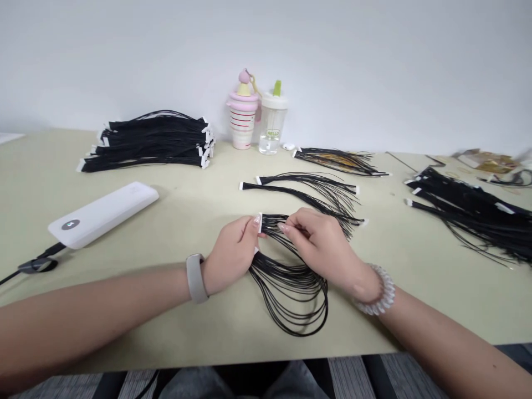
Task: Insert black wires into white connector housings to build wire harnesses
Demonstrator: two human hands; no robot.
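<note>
My left hand [233, 252] is closed on the white connector end of a black wire harness [291, 288], which loops down toward the front edge of the table [174, 233]. My right hand [322, 246] pinches the same harness's thin wires just right of the connector. Both hands rest on the table's middle front. Two more black wire harnesses [307, 185] lie just behind the hands.
A tall stack of black harnesses [149, 141] sits back left. Another pile [469, 213] spreads at the right, and a small bundle [336, 159] lies behind. A white power bank [103, 213] with cable lies left. A pink cup [243, 119] and clear bottle [272, 124] stand by the wall.
</note>
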